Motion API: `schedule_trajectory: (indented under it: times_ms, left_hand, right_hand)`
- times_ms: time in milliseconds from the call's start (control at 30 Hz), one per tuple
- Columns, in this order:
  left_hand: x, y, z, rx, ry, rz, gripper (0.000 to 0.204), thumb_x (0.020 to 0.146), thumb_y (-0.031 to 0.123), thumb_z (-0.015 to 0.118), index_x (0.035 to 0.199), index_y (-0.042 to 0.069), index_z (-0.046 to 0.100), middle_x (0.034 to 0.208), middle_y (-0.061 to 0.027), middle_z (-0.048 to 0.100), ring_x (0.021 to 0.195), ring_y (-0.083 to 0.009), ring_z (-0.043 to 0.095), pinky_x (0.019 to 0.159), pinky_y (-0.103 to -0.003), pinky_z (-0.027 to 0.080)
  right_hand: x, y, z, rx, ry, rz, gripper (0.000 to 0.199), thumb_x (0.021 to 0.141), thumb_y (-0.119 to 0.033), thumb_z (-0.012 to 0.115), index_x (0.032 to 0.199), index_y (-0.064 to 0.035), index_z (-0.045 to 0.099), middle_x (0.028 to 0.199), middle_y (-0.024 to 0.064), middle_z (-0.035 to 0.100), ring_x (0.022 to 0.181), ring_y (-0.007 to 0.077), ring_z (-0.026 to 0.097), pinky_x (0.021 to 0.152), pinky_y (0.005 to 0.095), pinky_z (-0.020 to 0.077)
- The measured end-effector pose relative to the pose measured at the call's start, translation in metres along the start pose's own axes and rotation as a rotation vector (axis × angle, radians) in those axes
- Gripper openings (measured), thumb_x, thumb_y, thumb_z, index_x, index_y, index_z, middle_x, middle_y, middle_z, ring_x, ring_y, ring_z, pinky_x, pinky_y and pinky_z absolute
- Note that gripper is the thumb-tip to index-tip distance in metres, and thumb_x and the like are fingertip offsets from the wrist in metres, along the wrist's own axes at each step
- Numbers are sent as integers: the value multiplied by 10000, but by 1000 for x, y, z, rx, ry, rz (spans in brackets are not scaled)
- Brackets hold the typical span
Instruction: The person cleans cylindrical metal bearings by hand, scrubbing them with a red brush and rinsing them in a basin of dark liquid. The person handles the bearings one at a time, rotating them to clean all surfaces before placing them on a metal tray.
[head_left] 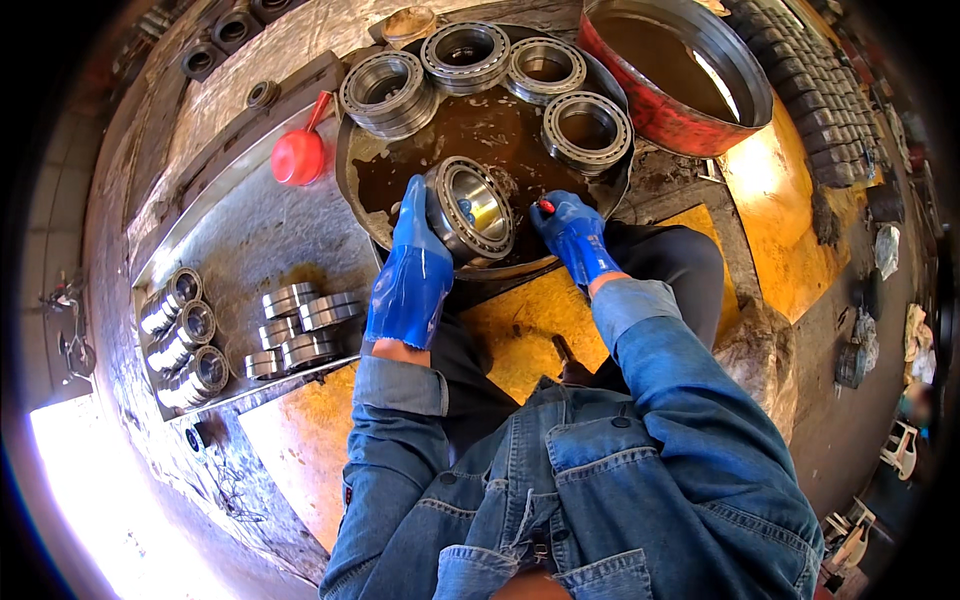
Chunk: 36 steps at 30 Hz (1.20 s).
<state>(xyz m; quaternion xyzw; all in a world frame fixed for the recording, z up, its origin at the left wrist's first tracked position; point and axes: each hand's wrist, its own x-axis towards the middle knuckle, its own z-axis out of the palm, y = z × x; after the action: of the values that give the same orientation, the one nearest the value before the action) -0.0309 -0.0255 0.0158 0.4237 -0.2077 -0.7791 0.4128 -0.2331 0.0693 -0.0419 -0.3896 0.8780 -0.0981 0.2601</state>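
My left hand (412, 270), in a blue rubber glove, grips a large steel roller bearing (447, 222) by its left side. The bearing is tilted toward the right, so its shiny bore shows, and it sits at the near rim of a round pan (365, 215) of brown liquid. Just right of it, my right hand (573, 232), gloved the same way, is closed around a small red thing, mostly hidden by the fingers. Several more large bearings (468, 55) stand along the pan's far and right sides, partly in the liquid.
Left of the pan lies a metal tray (235, 235) with a red plastic scoop (298, 155), stacked steel rings (300, 325) and roller sets (185, 340). A red drum (655, 110) of liquid stands at the far right, near rows of dark blocks (815, 100). Yellow sheets (540, 320) lie underneath.
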Motion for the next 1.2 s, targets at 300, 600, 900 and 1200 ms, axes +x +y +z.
schedule_trajectory:
  times_ms: [300,600,900,1200]
  left_hand:
    - [7,-1,-9,-252,67,-203,378,1047,413,642,1284,123,695,1209,-113,728,1052,-303,716,912,-530,629]
    - [18,-5,-15,-251,-29,-256,417,1037,443,628,1255,95,703,1185,-141,732,1038,-348,720,886,-599,618]
    - [-11,-9,-28,536,-231,384,387,1091,84,493,1473,37,528,1356,-189,663,1236,-292,661,1074,-407,526]
    - [-22,-7,-24,230,-268,303,513,1088,509,529,1283,62,689,1112,-99,727,898,-184,672,848,-333,546]
  right_hand:
    - [9,9,15,49,100,-55,342,960,-469,670,1123,-181,756,1212,112,739,1136,341,694,967,458,558]
    - [5,9,13,37,114,-94,402,955,-500,646,1163,-176,760,1228,146,739,1151,366,695,988,470,558]
    - [19,41,41,191,292,-297,293,917,-374,775,1051,-113,780,1005,134,775,962,331,743,849,414,586]
    - [47,66,51,251,149,-312,368,929,-336,802,1118,-23,757,1004,144,783,926,258,748,872,380,569]
